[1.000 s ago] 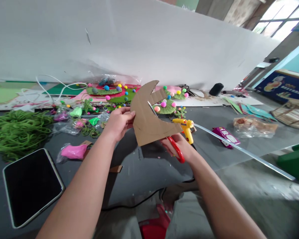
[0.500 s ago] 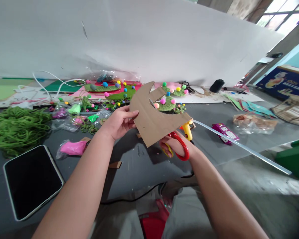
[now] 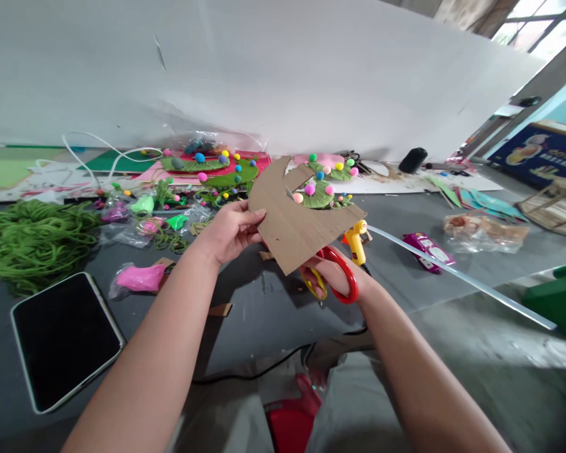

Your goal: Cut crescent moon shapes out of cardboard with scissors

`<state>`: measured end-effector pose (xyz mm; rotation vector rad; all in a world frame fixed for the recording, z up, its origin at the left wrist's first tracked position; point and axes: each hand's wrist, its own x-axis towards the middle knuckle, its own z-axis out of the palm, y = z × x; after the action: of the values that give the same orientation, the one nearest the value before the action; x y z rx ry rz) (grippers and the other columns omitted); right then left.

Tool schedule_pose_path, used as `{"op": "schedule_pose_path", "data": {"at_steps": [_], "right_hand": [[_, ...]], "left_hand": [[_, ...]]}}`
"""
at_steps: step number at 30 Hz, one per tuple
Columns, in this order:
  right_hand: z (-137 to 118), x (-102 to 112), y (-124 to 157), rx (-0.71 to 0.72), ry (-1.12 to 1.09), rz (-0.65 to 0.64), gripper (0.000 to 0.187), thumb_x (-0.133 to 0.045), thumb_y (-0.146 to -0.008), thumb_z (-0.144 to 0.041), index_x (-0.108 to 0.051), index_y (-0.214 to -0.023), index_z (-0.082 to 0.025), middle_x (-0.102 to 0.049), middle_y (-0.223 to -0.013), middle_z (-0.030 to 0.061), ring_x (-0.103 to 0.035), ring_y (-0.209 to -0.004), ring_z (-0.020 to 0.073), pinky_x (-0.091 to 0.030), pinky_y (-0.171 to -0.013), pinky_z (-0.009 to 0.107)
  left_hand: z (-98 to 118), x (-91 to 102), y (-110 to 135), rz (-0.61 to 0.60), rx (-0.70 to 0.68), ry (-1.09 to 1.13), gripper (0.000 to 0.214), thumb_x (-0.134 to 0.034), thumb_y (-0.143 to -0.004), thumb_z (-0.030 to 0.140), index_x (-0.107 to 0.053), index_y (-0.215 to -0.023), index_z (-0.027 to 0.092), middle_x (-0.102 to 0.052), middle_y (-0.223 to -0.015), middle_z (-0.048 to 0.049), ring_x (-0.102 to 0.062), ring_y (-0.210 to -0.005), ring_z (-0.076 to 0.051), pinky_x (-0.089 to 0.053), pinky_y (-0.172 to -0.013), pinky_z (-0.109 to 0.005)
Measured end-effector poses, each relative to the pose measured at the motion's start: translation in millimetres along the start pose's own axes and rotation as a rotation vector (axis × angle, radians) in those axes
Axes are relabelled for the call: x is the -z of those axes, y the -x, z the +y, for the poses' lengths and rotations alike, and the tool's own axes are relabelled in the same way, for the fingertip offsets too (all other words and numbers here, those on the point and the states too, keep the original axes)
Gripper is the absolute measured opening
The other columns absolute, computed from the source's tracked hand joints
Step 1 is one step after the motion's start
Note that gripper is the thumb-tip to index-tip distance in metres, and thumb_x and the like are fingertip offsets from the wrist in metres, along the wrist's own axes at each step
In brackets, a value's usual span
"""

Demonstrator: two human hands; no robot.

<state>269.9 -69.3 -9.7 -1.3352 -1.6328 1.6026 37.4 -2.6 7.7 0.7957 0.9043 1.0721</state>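
My left hand [image 3: 229, 231] pinches the left edge of a curved brown cardboard piece [image 3: 295, 220], held up above the grey table [image 3: 255, 308]. My right hand [image 3: 337, 277] is under the cardboard's right side, its fingers through the red and yellow handles of scissors [image 3: 332, 277]. The scissor blades reach up into the cut at the top of the cardboard, where a short strip hangs partly free. Most of my right hand's fingers are hidden by the card.
A yellow glue gun [image 3: 356, 242] lies just behind my right hand. A tablet [image 3: 63, 340] lies at the near left, green cord [image 3: 28, 242] behind it, a pink bag [image 3: 139, 277] and pom-pom decorations [image 3: 207, 170] further back. A long clear strip [image 3: 462, 277] runs right. A white board [image 3: 264, 75] stands behind.
The cardboard has turned clockwise, its right end swinging up, as my left hand shifted slightly. The scissor handles have opened wider, showing the yellow loop.
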Motion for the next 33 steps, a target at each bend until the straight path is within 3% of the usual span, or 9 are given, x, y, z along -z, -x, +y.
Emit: {"op": "schedule_pose_path", "data": {"at_steps": [5,10,17,23,33], "right_hand": [[-2.1,0.2,0.3,-0.011,0.073,0.023,0.029,-0.051,-0.094,-0.028,-0.051,-0.066,-0.022,-0.055,-0.055,-0.0014,-0.055,-0.046,0.0133,-0.044,-0.053,0.028],[1.5,1.0,-2.9,-0.009,-0.038,0.049,0.027,-0.057,-0.095,-0.037,-0.056,-0.073,-0.022,-0.055,-0.057,-0.0037,-0.052,-0.044,0.0122,-0.041,-0.049,0.027],[-6.0,-1.3,1.7,0.013,0.021,0.073,0.027,-0.058,-0.093,-0.034,-0.051,-0.071,-0.022,-0.052,-0.049,-0.0042,-0.051,-0.044,0.0130,-0.044,-0.054,0.028],[-1.3,5.3,2.5,-0.029,0.004,0.067,0.031,-0.057,-0.096,-0.039,-0.055,-0.071,-0.021,-0.055,-0.059,-0.0028,-0.053,-0.045,0.0128,-0.043,-0.048,0.028],[2.3,7.3,4.4,0.019,0.084,0.077,0.029,-0.054,-0.096,-0.033,-0.055,-0.070,-0.021,-0.054,-0.059,-0.0034,-0.052,-0.046,0.0122,-0.044,-0.049,0.027]], "left_hand": [[-1.4,1.7,-1.3,-0.044,-0.015,0.033,0.021,-0.078,-0.074,0.004,-0.075,-0.094,0.008,-0.072,-0.080,-0.0048,-0.062,-0.053,-0.009,-0.051,-0.042,-0.016],[0.3,2.5,-1.5,-0.085,0.001,0.076,0.022,-0.079,-0.073,0.004,-0.076,-0.094,0.007,-0.073,-0.083,-0.0062,-0.063,-0.056,-0.009,-0.049,-0.042,-0.016],[1.5,1.7,-0.7,-0.112,-0.013,0.081,0.022,-0.083,-0.070,0.006,-0.075,-0.091,0.007,-0.070,-0.076,-0.0050,-0.059,-0.052,-0.008,-0.047,-0.042,-0.016],[3.6,4.6,0.8,-0.014,-0.051,0.060,0.024,-0.082,-0.071,0.007,-0.075,-0.094,0.009,-0.072,-0.081,-0.0049,-0.066,-0.059,-0.010,-0.048,-0.043,-0.015],[4.7,3.0,1.4,0.050,-0.055,0.018,0.019,-0.080,-0.073,0.007,-0.076,-0.091,0.011,-0.074,-0.086,-0.0065,-0.067,-0.064,-0.012,-0.048,-0.045,-0.016]]}}
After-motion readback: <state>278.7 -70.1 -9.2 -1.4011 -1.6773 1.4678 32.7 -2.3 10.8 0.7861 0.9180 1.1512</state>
